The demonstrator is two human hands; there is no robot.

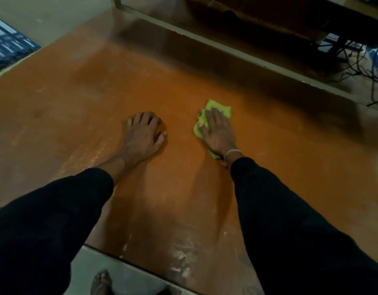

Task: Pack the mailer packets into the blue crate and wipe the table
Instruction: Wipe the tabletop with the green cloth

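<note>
- A blue crate (7, 42) shows beyond the worktop's far left corner; what is inside is too blurred to tell.
- The orange worktop (120, 86) is scuffed with pale marks near its near edge, and dark cables (354, 58) tangle on the floor past the far right edge.
- The right hand (218, 133) lies flat, fingers straight, pressing a green cloth (221, 108) onto the worktop's middle.
- The left hand (144, 135) rests beside it with fingers loosely curled, grasping nothing and clear of the cloth.

Crumpled green cloth (209, 116) flat on the scuffed orange-brown table (98, 99), mid-right
</note>
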